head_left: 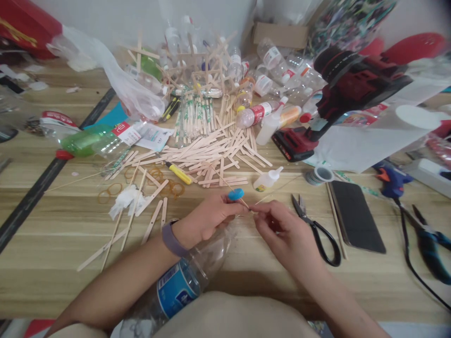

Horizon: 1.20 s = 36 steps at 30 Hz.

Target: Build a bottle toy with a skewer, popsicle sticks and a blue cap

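Near the middle of the head view, my left hand [215, 213] pinches a thin wooden skewer [222, 179] that runs through a blue bottle cap [236, 194]. My right hand [283, 225] has its thumb and fingertips closed at the skewer's lower end, close to the left fingertips. What exactly those right fingertips hold is too small to tell. A large clear plastic bottle with a blue label [178, 288] lies tilted under my left forearm, against my body. Its neck is partly hidden by my left hand.
Ahead lie a heap of craft sticks [211, 152], a yellow cutter [179, 172] and a small glue bottle [268, 179]. To the right are scissors [317, 230], a phone [357, 216], a drill [338, 94], a glue gun [392, 180] and pliers [431, 244]. Rubber bands [158, 180] lie left.
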Each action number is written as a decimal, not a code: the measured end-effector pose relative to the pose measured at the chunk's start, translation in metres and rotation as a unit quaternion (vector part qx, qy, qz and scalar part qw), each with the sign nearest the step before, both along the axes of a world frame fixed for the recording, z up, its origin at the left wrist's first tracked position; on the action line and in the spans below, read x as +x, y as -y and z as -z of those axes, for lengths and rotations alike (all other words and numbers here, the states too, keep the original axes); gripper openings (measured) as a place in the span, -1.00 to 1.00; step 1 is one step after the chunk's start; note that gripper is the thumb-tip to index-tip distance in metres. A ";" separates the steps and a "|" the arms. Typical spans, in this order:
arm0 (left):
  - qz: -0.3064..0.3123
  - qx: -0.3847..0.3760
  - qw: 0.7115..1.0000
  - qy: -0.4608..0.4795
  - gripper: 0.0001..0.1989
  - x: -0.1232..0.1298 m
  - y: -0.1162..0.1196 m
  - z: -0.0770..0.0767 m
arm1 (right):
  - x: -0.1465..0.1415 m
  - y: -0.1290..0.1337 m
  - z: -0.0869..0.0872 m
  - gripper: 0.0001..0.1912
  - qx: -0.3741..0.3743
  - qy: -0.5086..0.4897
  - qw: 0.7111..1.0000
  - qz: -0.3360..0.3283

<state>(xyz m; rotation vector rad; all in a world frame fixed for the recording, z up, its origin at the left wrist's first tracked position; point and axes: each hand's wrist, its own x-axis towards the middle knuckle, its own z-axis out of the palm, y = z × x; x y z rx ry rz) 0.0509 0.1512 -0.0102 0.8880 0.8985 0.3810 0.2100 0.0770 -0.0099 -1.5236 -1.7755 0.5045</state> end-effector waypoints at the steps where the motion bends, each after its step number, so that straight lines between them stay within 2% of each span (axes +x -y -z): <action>1: 0.009 -0.010 1.000 0.000 -0.79 0.000 0.000 0.000 | 0.000 0.000 0.001 -0.83 0.004 0.001 1.000 0.001; 8: 0.011 -0.018 1.000 -0.005 -0.71 0.001 0.000 -0.005 | 0.000 -0.003 0.002 -0.83 0.005 -0.016 1.000 0.007; 14: 0.009 -0.027 1.000 -0.008 -0.58 0.002 0.001 -0.002 | -0.003 0.001 0.001 -0.88 0.027 0.013 1.000 0.007; 24: 0.004 -0.009 1.000 0.020 -0.64 0.003 0.004 0.007 | -0.008 0.003 0.001 -0.86 0.027 -0.009 0.998 0.053; 27: -0.010 0.017 0.998 0.053 -0.72 0.004 0.005 0.006 | -0.007 0.003 0.002 -0.87 -0.037 -0.077 0.993 0.085; 29: -0.012 0.038 0.997 0.070 -0.78 0.005 0.007 0.005 | -0.007 0.002 0.004 -0.86 -0.115 -0.176 0.972 0.102; 31: -0.007 0.059 0.996 0.071 -0.83 0.005 0.008 0.005 | -0.008 0.000 0.005 -0.83 -0.172 -0.289 0.935 0.111; 33: -0.003 0.076 0.995 0.064 -0.87 0.004 0.010 0.006 | -0.010 -0.002 0.005 -0.80 -0.201 -0.376 0.896 0.122; 36: -0.008 0.079 0.994 0.072 -0.88 0.004 0.012 0.007 | -0.014 -0.005 0.000 -0.78 -0.240 -0.456 0.846 0.136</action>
